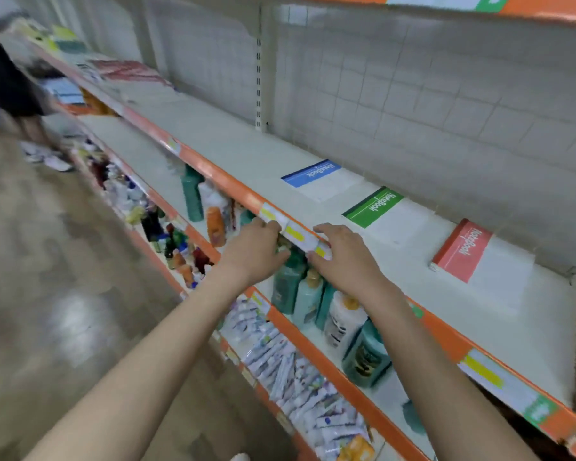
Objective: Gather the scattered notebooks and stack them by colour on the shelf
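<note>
Three notebook piles lie on the white shelf (pixel 246 154), each with a coloured cover strip: a blue one (pixel 313 174), a green one (pixel 373 206) and a thicker red one (pixel 463 251) at the right. Blurred red notebooks (pixel 127 69) and yellow-green ones (pixel 64 38) lie far down the shelf to the left. My left hand (pixel 256 247) touches the shelf's orange front edge with bent fingers. My right hand (pixel 343 251) rests on the same edge over the price-label strip (pixel 296 232). Neither hand holds a notebook.
The shelf below carries bottles (pixel 293 287) and tubes (pixel 296 371). A wire-grid back panel (pixel 413 94) closes the shelf behind. Another person (pixel 10 81) stands in the aisle at the far left, on the brown floor (pixel 47 261).
</note>
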